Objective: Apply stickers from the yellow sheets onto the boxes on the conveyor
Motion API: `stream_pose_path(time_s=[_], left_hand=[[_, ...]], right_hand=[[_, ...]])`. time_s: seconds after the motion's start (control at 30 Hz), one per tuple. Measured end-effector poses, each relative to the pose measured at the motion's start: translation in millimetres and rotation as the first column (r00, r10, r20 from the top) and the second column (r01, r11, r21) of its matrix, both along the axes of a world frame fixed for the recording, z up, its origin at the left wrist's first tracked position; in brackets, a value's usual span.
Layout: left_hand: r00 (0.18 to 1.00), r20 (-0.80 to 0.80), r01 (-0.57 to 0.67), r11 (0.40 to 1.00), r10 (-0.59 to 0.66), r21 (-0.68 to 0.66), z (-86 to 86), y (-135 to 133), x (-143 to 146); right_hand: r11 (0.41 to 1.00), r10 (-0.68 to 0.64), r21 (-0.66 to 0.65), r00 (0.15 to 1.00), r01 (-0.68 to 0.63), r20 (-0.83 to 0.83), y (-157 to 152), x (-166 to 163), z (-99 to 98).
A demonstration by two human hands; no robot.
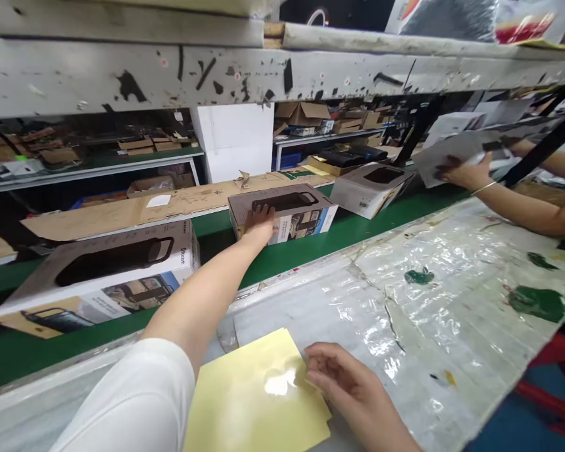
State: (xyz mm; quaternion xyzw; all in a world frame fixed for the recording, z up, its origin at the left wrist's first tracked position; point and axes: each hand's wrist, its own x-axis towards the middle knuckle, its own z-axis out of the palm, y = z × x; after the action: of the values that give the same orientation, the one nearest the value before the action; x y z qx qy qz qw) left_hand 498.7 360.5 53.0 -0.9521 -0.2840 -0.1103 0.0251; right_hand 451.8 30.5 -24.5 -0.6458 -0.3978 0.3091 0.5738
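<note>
**My left hand [260,220] is on the middle printed white cardboard box [292,207]**

In front of me spreads a long whitish worktable [358,295] under clear, creased plastic, with the long flat green belt [216,248] running along its far side. On that belt I count 3 boxes: a printed white cardboard box at the left [103,276], nearest me; the middle one, under my hand; and a whitish cardboard box at the right [367,188], farther along. Each shows a dark, elongated shape on top. Past them, a co-worker's hand [468,172] is against a large white panel [445,154].

Glossy pale-yellow sheets [258,395] lie on the plastic below my outstretched arm. My left fingers spread over the middle box's top near its left end; whether they clasp it, I cannot tell. My right hand [343,383] is half-curled at the sheets' right edge, with nothing visible between thumb and fingers.
</note>
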Motion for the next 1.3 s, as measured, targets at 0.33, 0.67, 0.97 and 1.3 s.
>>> stream_pose_path(time_s=[0.33,0.67,0.97,1.3], left_hand=[[0.993,-0.103,-0.053,0.998,0.056,0.032,1.8,-38,-90],[0.996,0.068,-0.067,0.993,0.061,0.094,-13.7,-42,-107],[0.995,0.075,-0.066,0.993,0.059,0.093,-15.6,-39,-114],[0.996,0.061,-0.075,0.992,0.069,0.101,-19.6,-39,-120]], right_hand=[[0.939,-0.057,0.294,0.765,-0.176,0.642,105,104,47.8],[0.888,-0.016,0.173,0.348,-0.427,0.937,199,137,54.9],[0.888,0.020,0.091,0.236,-0.450,0.972,215,144,45.6],[0.961,0.169,-0.040,0.469,-0.273,0.867,228,153,66.3]])
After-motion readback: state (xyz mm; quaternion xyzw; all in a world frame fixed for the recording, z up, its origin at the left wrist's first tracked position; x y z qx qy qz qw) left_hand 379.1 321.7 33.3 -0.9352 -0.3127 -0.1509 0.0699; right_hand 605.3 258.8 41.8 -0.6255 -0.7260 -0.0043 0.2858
